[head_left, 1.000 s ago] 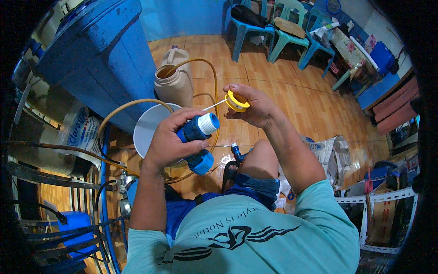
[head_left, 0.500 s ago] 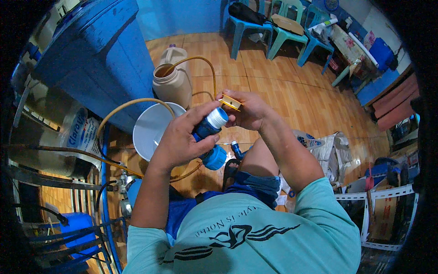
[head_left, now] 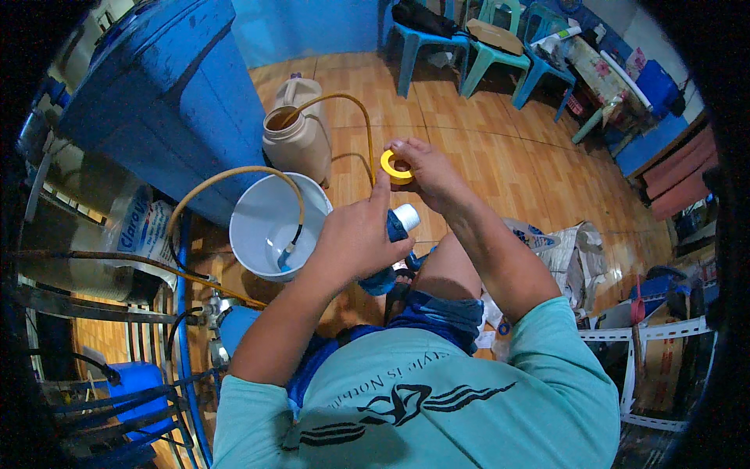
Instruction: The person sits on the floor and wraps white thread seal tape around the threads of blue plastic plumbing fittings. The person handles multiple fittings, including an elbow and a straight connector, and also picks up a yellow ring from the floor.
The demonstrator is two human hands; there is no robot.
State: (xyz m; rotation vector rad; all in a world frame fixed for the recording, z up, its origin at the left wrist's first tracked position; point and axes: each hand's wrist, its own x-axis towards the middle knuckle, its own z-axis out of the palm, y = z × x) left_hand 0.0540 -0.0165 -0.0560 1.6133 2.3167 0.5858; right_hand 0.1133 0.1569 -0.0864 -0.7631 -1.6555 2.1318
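Room: we look down on a wooden floor (head_left: 500, 156), a big blue drum (head_left: 164, 94) at our left and blue-green plastic chairs (head_left: 484, 39) at the far wall.
Head view, left hand (head_left: 355, 242): we keep our fingers wrapped shut around a blue pipe fitting (head_left: 394, 234) with a white end, held just above our knee.
Head view, right hand (head_left: 426, 168): our fingertips pinch a yellow tape roll (head_left: 396, 166) right above the fitting's white end.
Change: half a second ago the roll sat against the fitting; now we have lifted it a little clear.
Meaning: we judge another turn of tape is being drawn out.
Nearby: white bucket (head_left: 273, 223), beige jug (head_left: 301, 137), yellow hose (head_left: 234, 176).
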